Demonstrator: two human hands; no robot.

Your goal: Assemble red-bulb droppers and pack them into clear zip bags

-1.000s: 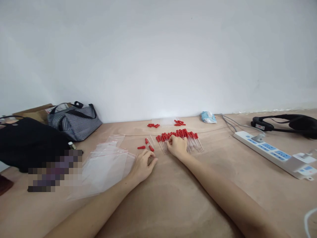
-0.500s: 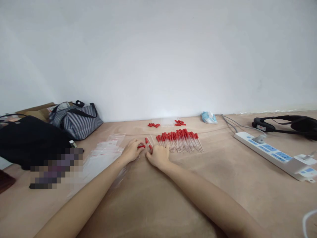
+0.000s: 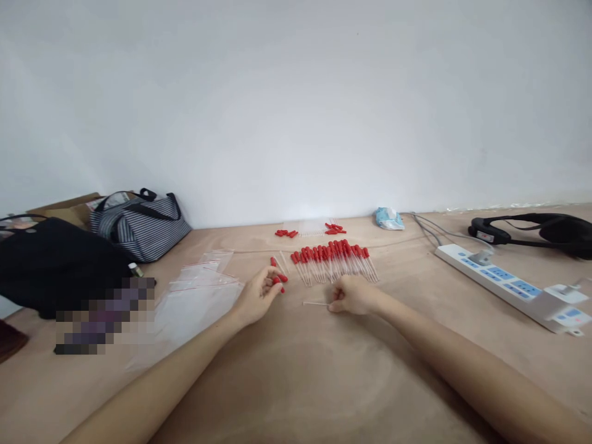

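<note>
My left hand (image 3: 254, 297) is curled around red rubber dropper bulbs (image 3: 278, 280), which show at its fingertips. Between the fingers of my right hand (image 3: 355, 295) is a thin clear dropper tube (image 3: 315, 303), its free end pointing left toward the other hand. Just beyond my left hand, another red bulb and a few bare clear tubes (image 3: 283, 261) lie on the table. Behind my right hand stretches a row of droppers (image 3: 330, 254), red bulbs away from me and clear stems toward me.
Clear zip bags (image 3: 194, 299) lie left of my left hand. Loose red bulbs (image 3: 335, 229) and more tubes (image 3: 311, 227) sit near the wall. At right are a power strip (image 3: 497, 280) and a black headset (image 3: 531, 233); at left, a striped bag (image 3: 143, 225) and a black bag (image 3: 60, 262).
My right hand has moved right, away from the loose parts, and now holds a clear tube. My left hand has shifted slightly right and toward me, with red bulbs at its fingers.
</note>
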